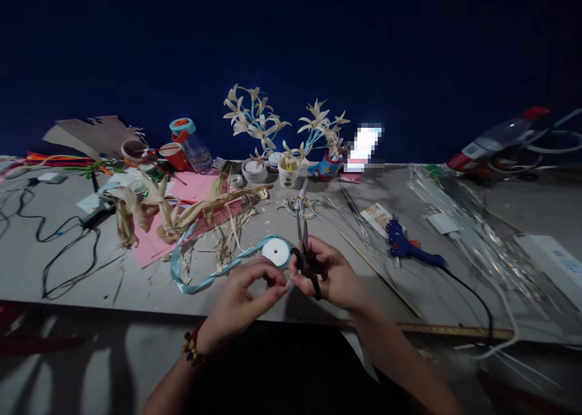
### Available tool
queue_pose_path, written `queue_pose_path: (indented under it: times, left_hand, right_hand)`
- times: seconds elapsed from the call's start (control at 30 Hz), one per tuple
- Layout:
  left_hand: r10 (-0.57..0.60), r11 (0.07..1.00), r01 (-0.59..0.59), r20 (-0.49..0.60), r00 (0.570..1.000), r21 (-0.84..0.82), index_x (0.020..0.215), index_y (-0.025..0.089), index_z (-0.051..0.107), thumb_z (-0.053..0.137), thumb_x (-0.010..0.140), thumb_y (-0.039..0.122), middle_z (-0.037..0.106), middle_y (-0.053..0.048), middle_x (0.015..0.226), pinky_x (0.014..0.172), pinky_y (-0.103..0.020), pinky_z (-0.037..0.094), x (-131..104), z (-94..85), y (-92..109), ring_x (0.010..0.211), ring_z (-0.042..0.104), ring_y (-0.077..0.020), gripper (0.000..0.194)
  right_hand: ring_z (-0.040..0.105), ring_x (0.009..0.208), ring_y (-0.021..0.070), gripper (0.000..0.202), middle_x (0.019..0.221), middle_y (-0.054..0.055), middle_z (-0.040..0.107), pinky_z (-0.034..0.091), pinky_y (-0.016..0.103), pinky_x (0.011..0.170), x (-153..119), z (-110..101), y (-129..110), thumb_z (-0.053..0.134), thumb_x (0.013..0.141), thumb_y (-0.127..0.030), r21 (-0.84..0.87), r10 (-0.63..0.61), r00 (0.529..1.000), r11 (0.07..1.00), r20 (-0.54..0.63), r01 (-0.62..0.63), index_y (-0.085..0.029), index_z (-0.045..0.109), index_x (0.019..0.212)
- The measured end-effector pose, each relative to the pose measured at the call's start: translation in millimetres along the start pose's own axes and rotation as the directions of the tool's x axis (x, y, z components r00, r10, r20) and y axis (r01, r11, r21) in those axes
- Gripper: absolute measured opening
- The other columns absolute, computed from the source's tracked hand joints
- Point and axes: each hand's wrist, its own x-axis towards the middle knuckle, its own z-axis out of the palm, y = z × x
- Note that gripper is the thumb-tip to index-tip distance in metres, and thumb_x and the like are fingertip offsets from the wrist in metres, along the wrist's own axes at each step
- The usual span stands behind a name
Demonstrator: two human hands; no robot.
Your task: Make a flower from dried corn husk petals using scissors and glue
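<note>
My right hand [334, 274] grips a pair of scissors [302, 239] with dark handles, blades pointing away from me over the table. Close beside it, my left hand [250, 291] is closed in a pinch, thumb and forefinger together near the right fingertips. Whatever is between them is too small to make out. Just beyond my hands lies a white ribbon spool [275, 252], with light blue ribbon [204, 280] looping off to the left. Past the scissor tips sits a small bundle of pale petals and blue stems [301, 206].
Dried corn husks [166, 212] lie over pink paper [150, 242] on the left. Pale husk flowers [254, 115] stand in small pots at the back. To the right are a blue glue gun [413, 248], a thin stick [382, 275], wires and clear plastic sleeves [468, 227].
</note>
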Motion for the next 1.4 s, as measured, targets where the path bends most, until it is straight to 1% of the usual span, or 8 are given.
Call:
queue_pose_path:
  times: [0.13,0.23,0.33,0.5,0.67,0.77,0.97,1.4]
  left_hand:
    - [-0.092,0.99,0.089,-0.025,0.995,-0.111,0.075,0.019,0.072,0.072,0.087,0.024,0.066,-0.005,0.074,0.073,-0.029,0.042,-1,8.6,-4,0.073,0.059,-0.0198,0.013]
    - [-0.157,0.963,0.128,-0.109,0.982,-0.237,0.075,0.019,0.07,0.075,0.085,0.028,0.065,-0.004,0.073,0.072,-0.028,0.042,-2,13.4,-8,0.074,0.057,-0.0185,0.015]
    - [-0.208,0.934,0.144,-0.17,0.963,-0.328,0.074,0.019,0.069,0.077,0.083,0.03,0.063,-0.003,0.075,0.071,-0.026,0.041,-3,16.9,-13,0.075,0.055,-0.0175,0.017]
    - [-0.228,0.912,0.154,-0.158,0.961,-0.38,0.077,0.019,0.065,0.075,0.087,0.03,0.06,-0.001,0.077,0.072,-0.026,0.042,-2,22.0,-20,0.076,0.053,-0.0155,0.017]
    - [-0.174,0.939,0.119,-0.148,0.974,-0.322,0.079,0.019,0.062,0.07,0.091,0.03,0.059,-0.001,0.078,0.075,-0.027,0.042,0,25.7,-18,0.077,0.053,-0.0156,0.018]
    - [-0.136,0.959,0.09,-0.157,0.978,-0.269,0.079,0.019,0.06,0.067,0.092,0.03,0.059,-0.001,0.079,0.076,-0.027,0.042,1,26.4,-16,0.079,0.053,-0.0162,0.019]
    - [-0.097,0.973,0.059,-0.164,0.982,-0.224,0.079,0.019,0.058,0.065,0.094,0.028,0.058,0.0,0.078,0.075,-0.027,0.041,0,26.7,-15,0.079,0.052,-0.0159,0.018]
    - [-0.098,0.972,0.056,-0.18,0.979,-0.227,0.078,0.02,0.057,0.064,0.094,0.028,0.058,0.0,0.078,0.074,-0.027,0.04,1,27.6,-14,0.077,0.052,-0.0155,0.019]
  right_hand:
    - [0.051,0.061,0.01,0.037,0.08,-0.002,0.065,0.042,0.023,0.058,1,0,7,0.085,0.069,-0.034,0.055,0.022,0.999,0.998,-0.043,-0.019,-0.021,0.054,0.084]
    - [0.05,0.063,0.0108,0.037,0.079,-0.003,0.06,0.041,0.022,0.058,-8,-2,15,0.085,0.071,-0.036,-0.019,0.038,0.99,0.999,-0.134,-0.041,-0.022,0.055,0.086]
    - [0.045,0.062,0.0108,0.037,0.078,-0.005,0.052,0.039,0.022,0.056,-28,-2,31,0.083,0.074,-0.039,-0.084,0.073,0.992,0.993,-0.099,-0.081,-0.023,0.054,0.09]
    - [0.038,0.063,0.0113,0.037,0.076,-0.004,0.045,0.036,0.023,0.056,-55,5,59,0.072,0.081,-0.051,-0.173,0.139,0.989,0.974,-0.055,-0.147,-0.021,0.05,0.085]
    - [0.038,0.064,0.0125,0.05,0.074,-0.004,0.044,0.034,0.024,0.055,-57,9,63,0.067,0.079,-0.068,-0.134,0.172,0.985,0.976,-0.026,-0.174,-0.021,0.049,0.085]
    - [0.038,0.063,0.0124,0.054,0.071,-0.004,0.043,0.032,0.024,0.055,-57,9,61,0.066,0.078,-0.072,-0.129,0.185,0.983,0.974,-0.021,-0.186,-0.022,0.049,0.083]
    - [0.037,0.064,0.0129,0.054,0.072,-0.004,0.043,0.033,0.025,0.056,-56,10,61,0.066,0.077,-0.072,-0.159,0.184,0.983,0.97,-0.026,-0.186,-0.022,0.048,0.081]
    - [0.038,0.064,0.0135,0.05,0.069,-0.005,0.042,0.032,0.025,0.058,-52,13,60,0.067,0.079,-0.067,-0.189,0.16,0.986,0.968,-0.045,-0.166,-0.022,0.046,0.078]
